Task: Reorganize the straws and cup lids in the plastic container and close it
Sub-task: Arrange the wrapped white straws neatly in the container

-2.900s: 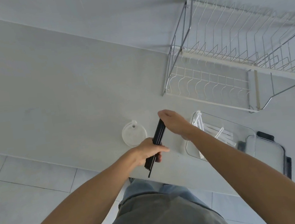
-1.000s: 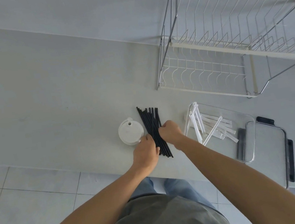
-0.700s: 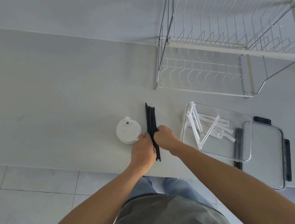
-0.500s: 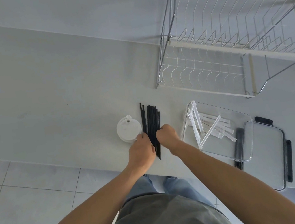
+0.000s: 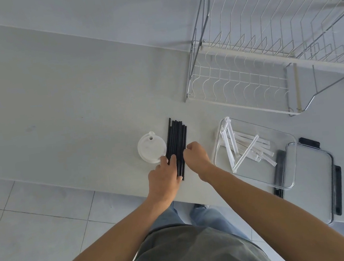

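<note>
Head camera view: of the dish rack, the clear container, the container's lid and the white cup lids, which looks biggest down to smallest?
1. Dish rack, by far the largest.
2. Clear container and container lid: they look alike and overlap, so I won't rank them.
3. White cup lids, smallest.
</note>
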